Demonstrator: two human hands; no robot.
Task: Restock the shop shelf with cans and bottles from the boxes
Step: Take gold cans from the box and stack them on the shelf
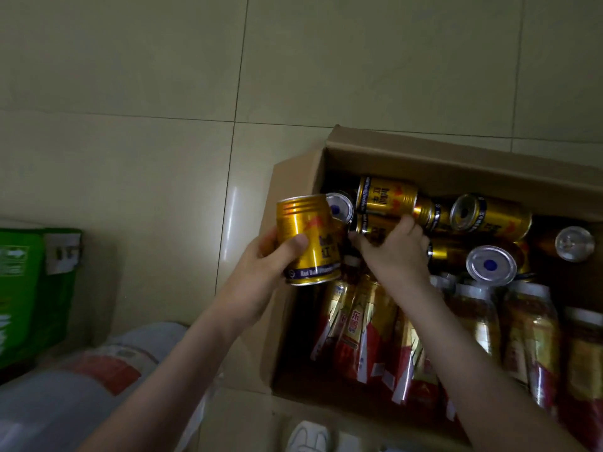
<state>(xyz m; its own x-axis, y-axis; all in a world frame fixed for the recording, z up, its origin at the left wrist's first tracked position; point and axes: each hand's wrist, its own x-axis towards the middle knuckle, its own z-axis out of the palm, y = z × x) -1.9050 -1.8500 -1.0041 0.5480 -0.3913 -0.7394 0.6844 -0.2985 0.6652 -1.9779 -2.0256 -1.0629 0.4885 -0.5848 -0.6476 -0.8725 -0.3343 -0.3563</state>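
Plainly the left hand [274, 269] is spoken for: it wraps round a gold can [310, 239], held tilted just over the left wall of the cardboard box [293, 177] on the floor [146, 158]. So the right hand [398, 252] is the nearer one. It reaches down into the box, fingers curled over a second can [372, 227] that lies on its side, long axis left to right, crosswise to the forearm. Bottles [362, 321] (red and gold labels) fill the near half. Lifting probably wants a straight upward pull, clear of the neighbouring cans [489, 216].
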